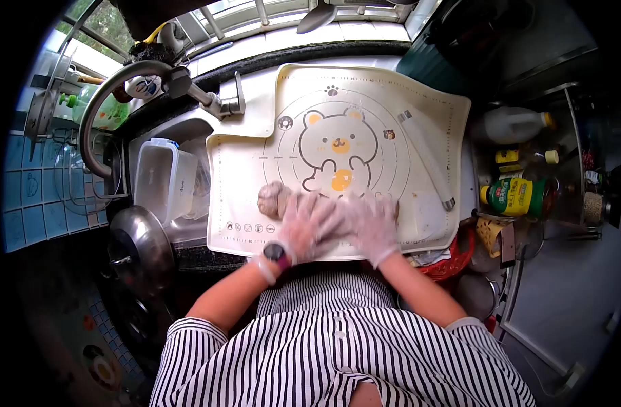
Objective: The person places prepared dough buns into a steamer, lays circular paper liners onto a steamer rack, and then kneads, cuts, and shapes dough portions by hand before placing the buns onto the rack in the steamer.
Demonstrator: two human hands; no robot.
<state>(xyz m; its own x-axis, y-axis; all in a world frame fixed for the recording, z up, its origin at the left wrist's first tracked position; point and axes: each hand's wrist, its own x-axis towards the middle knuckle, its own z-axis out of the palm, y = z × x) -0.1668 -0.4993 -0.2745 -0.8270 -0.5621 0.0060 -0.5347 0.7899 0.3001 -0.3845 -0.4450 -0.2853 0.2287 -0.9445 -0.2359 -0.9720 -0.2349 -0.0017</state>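
A grey-brown lump of dough (272, 201) lies near the front of a cream baking mat (242, 176) printed with a bear. The dough seems to stretch rightward beneath both hands, which hide most of it. My left hand (307, 224), in a clear glove with a dark watch at the wrist, rests flat on the dough, fingers stretched forward. Beside it, my right hand (375, 227), also gloved, presses down with its fingers extended toward the left one. Some motion blur softens the fingers where the hands meet. A pale rolling pin (425, 159) lies slanted on the mat's right side.
Left of the mat, a clear plastic container (164, 180) stands in the sink under a curved faucet (93, 102). A metal pot (142, 241) is at the lower left. On the right are a green-and-yellow bottle (517, 197), a white jug (510, 125) and a red bag (453, 261).
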